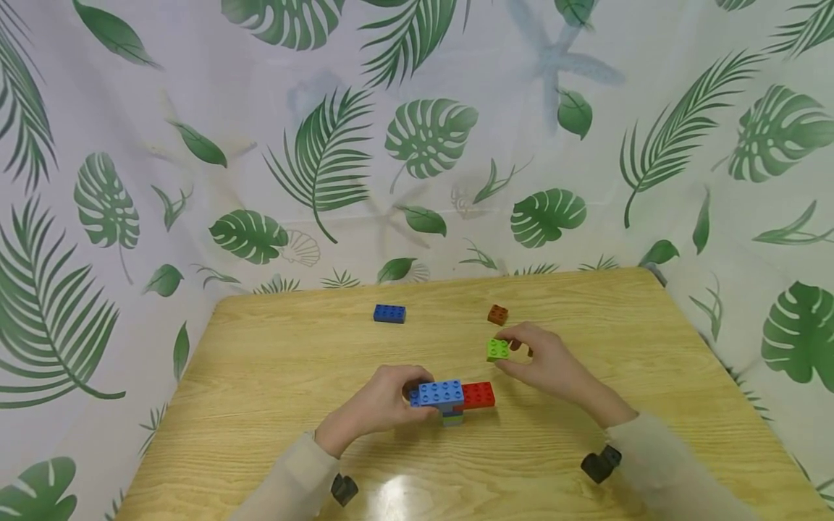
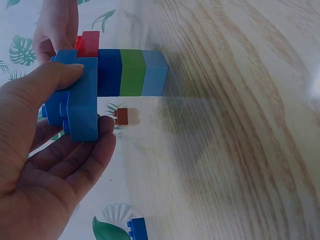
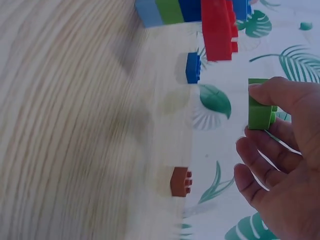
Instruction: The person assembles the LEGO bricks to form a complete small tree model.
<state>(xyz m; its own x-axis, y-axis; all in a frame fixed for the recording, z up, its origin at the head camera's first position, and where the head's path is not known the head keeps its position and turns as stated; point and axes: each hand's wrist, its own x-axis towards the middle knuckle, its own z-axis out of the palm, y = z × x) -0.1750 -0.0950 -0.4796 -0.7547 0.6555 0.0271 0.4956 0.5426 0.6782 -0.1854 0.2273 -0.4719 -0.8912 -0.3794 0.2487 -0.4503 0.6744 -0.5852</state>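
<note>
Lime brick in the right hand, stack in the left

Right hand: thumb and fingertips pinch a lime green brick by its sides, raised off the wood; remaining fingers loosely bent. Left hand: thumb and fingers curled around the upper part of a brick stack, gripping a light blue brick. Column below runs dark blue, green, light blue; cannot tell whether its foot touches the wood.

Red brick juts from the stack toward the right hand, its end overhanging. A narrow gap separates it from the lime brick.

Farther out: brown brick just beyond the lime one; dark blue brick well left of it. Both lie near the far edge of the bench, against leaf-print cloth. Side edges well apart from both hands.
</note>
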